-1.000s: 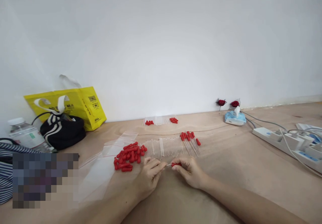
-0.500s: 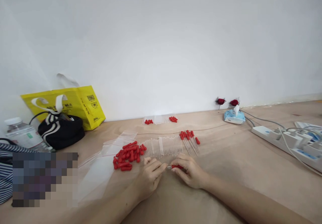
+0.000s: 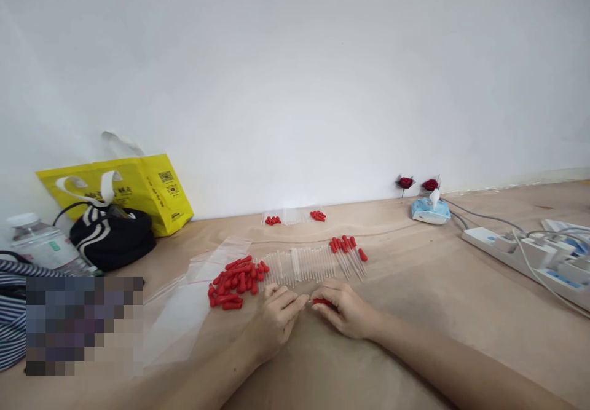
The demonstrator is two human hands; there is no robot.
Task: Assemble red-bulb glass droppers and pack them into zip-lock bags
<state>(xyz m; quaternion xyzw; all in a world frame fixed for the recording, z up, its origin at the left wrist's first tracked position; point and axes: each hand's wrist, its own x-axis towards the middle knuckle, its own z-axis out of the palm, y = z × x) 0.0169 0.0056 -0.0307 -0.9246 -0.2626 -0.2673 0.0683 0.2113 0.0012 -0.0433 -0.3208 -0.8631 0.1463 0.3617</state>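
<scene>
Head camera view: at the lower centre of the frame, a red rubber bulb (image 3: 322, 302) is held in the right hand (image 3: 346, 313), closed around it with thumb and fingers so that only part of the red is seen. Just left of it, a thin clear tube (image 3: 310, 301) is pinched between the thumb and forefinger of the left hand (image 3: 279, 319) (most of its length is hidden by the fingers). How far the tube is seated in the bulb cannot be told.

Left of centre, a pile of loose red bulbs (image 3: 237, 281) is heaped beside a flat plastic bag (image 3: 177, 318). Beyond the hands, a row of clear tubes (image 3: 316, 264) is laid out side by side; at its right end, several bulb-topped tubes (image 3: 353, 257) are set down at a slant. Near the wall, more red bulbs are seen at a smaller bag (image 3: 292, 216). At the upper right of the tabletop (image 3: 442, 311), a tissue pack (image 3: 428, 213) is placed near two dark red flowers (image 3: 405, 183).
</scene>
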